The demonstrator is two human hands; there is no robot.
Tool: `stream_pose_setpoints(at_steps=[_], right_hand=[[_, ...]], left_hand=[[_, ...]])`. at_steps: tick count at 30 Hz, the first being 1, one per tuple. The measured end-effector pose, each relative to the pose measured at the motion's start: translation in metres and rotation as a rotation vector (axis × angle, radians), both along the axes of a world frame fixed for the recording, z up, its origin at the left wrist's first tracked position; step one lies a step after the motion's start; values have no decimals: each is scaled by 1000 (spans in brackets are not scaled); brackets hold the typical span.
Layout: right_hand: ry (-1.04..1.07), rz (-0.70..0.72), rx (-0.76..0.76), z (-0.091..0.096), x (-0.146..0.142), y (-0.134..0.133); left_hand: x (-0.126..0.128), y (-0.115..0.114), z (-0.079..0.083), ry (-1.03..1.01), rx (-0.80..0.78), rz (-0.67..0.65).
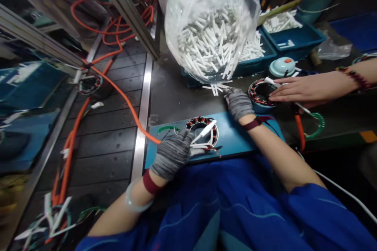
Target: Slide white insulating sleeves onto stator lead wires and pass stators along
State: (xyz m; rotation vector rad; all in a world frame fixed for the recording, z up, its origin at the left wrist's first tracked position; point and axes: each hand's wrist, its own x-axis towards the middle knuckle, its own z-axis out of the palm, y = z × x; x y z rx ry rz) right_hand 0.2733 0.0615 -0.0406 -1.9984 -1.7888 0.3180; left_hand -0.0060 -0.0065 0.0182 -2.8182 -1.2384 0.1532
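My gloved left hand [173, 153] steadies the motor stator [203, 129] on the blue board [235, 135] before me, its grip closed around white insulation strips [203, 133] lying across it. My right hand [237, 102] reaches to loose strips [216, 87] beneath the clear bag [210, 23]; I cannot tell its grip. A co-worker's hand [300, 88] rests on another stator [259, 94].

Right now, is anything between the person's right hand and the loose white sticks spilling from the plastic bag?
Nothing visible. The gloved right hand reaches straight to the loose white sticks at the mouth of the plastic bag; its fingertips look to be at them. A co-worker's hand rests on another stator to the right, off that path.
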Motion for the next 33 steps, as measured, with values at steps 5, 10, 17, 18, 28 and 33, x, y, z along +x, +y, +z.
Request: stream_pose_setpoints(at_steps=[5, 10, 17, 18, 28, 33], right_hand=[[-79, -41, -17, -3, 2, 19], [118, -117, 146, 16, -13, -41], [749, -57, 200, 35, -32, -159], [740, -60, 179, 33, -34, -169], [500, -36, 282, 23, -49, -185], [275, 70, 427, 23, -61, -170]], left_hand=[[34, -9, 15, 115, -134, 124], [6, 10, 3, -467, -253, -120], [-30, 11, -6, -808, -296, -390], [-31, 11, -6, -790, -274, -402], [-37, 18, -10, -634, -146, -480], [-35, 19, -11, -591, -156, -499]])
